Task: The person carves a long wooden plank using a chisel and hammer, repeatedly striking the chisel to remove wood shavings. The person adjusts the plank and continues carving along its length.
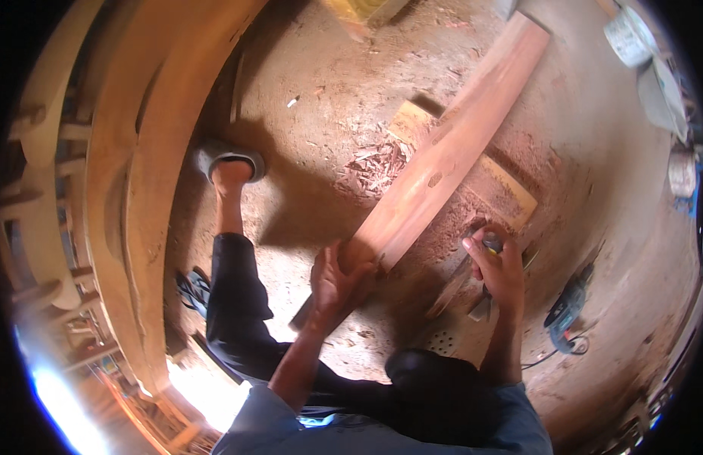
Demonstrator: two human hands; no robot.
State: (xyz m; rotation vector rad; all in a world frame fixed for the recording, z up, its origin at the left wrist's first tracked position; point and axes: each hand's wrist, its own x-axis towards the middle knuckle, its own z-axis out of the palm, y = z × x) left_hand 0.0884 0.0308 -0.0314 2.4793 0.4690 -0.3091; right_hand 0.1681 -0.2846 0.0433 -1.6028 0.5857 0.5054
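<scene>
A long reddish-brown wooden plank (442, 155) slants from near my middle to the far right, with a dark knot in its upper face. My left hand (338, 279) is closed round its near end, the fingers partly hidden. Right of the plank, my right hand (497, 264) wraps round what looks like a chisel (491, 242). Its dark handle with a touch of yellow pokes out above the fist, and a flat metal blade shows below. A wooden block (511, 189) strewn with shavings lies crosswise under the plank.
Wood shavings (374, 168) are heaped left of the plank. A corded power tool (568, 315) lies on the floor at right. Large curved boards (158, 152) stand along the left. White buckets (629, 38) line the far right. My shod foot (232, 165) rests left of the shavings.
</scene>
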